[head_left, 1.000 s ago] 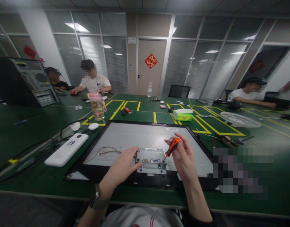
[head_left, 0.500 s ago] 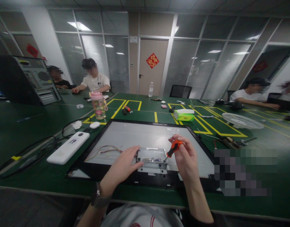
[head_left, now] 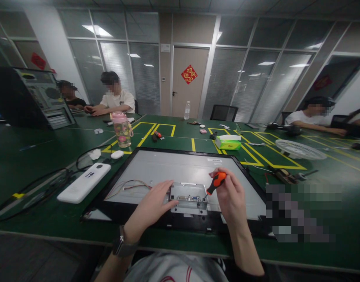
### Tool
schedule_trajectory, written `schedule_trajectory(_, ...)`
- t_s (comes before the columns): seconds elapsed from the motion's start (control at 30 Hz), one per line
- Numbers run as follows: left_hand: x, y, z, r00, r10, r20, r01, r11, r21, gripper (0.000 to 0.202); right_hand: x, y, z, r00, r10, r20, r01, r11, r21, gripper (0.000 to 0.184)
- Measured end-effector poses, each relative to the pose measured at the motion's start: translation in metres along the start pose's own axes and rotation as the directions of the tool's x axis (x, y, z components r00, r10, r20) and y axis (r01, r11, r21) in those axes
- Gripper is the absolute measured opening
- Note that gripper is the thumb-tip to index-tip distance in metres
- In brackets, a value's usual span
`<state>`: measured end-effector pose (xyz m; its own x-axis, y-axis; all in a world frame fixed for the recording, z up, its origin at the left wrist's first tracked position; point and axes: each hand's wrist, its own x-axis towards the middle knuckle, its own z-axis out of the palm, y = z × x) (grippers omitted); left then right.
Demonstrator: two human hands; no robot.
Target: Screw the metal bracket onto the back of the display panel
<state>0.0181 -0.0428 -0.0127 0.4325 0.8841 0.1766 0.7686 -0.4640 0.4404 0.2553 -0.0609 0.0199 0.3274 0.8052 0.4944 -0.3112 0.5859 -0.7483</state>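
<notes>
Silver metal cover plate (head_left: pixel 188 197) with the connector ports sits at the near edge of the black-framed flat monitor panel (head_left: pixel 174 168), which lies face down on the green table (head_left: pixel 51 156) right in front of me. My left hand (head_left: pixel 152 207) is flat, fingers together, pressing on the plate's left edge. My right hand (head_left: pixel 231 199) is closed around the orange-handled screwdriver (head_left: pixel 215 181), with the tip angled down onto the plate's right side.

Stuff I'd worry about, 3 things really. The driver leans quite a bit, so I reckon the tip could skip out of the screw head and gouge the plate or the ports. I can't actually see the screw, it's too small. If my left hand eases off, the plate might shift under the tip. Also, the thin coloured wires (head_left: pixel 133 185) run just beside my left fingers, so they look easy to snag.
</notes>
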Motion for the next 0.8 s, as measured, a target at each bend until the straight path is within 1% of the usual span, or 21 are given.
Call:
schedule_trajectory(0.13,-0.0004,0.0001,-0.0001,1.000,0.010,-0.006,-0.010,1.000,0.005,0.058,0.0007,0.0014,-0.0007,0.999,-0.018,0.029,0.018,1.000,0.008,0.016)
schedule_trajectory(0.3,-0.0004,-0.0014,0.0010,1.000,0.014,-0.019,-0.014,1.000,0.007,0.056,0.0017,0.0002,-0.0009,0.997,-0.060,0.049,0.060,0.998,0.008,0.015)
schedule_trajectory(0.4,-0.0001,-0.0016,0.0010,1.000,0.018,-0.010,-0.018,1.000,0.015,0.057,0.0005,-0.0008,0.0007,0.997,-0.041,0.063,0.040,0.999,0.024,0.015)
schedule_trajectory(0.5,0.0004,-0.0011,0.0008,1.000,0.019,-0.013,-0.019,1.000,0.022,0.057,0.0001,-0.0013,0.0020,0.994,-0.015,0.104,0.009,0.999,0.054,0.014)
schedule_trajectory(0.6,0.0008,-0.0006,0.0007,1.000,0.015,-0.008,-0.015,1.000,0.023,0.059,0.0014,-0.0005,0.0011,0.990,-0.039,0.136,0.027,0.995,0.091,0.012)
schedule_trajectory(0.7,0.0008,-0.0002,0.0006,1.000,0.010,-0.005,-0.009,1.000,0.017,0.060,0.0023,0.0002,-0.0002,0.990,-0.060,0.131,0.046,0.993,0.108,0.010)
schedule_trajectory(0.8,0.0007,-0.0004,0.0007,1.000,0.013,-0.012,-0.012,1.000,0.008,0.059,0.0016,-0.0007,0.0004,0.992,-0.032,0.124,0.021,0.995,0.093,0.010)
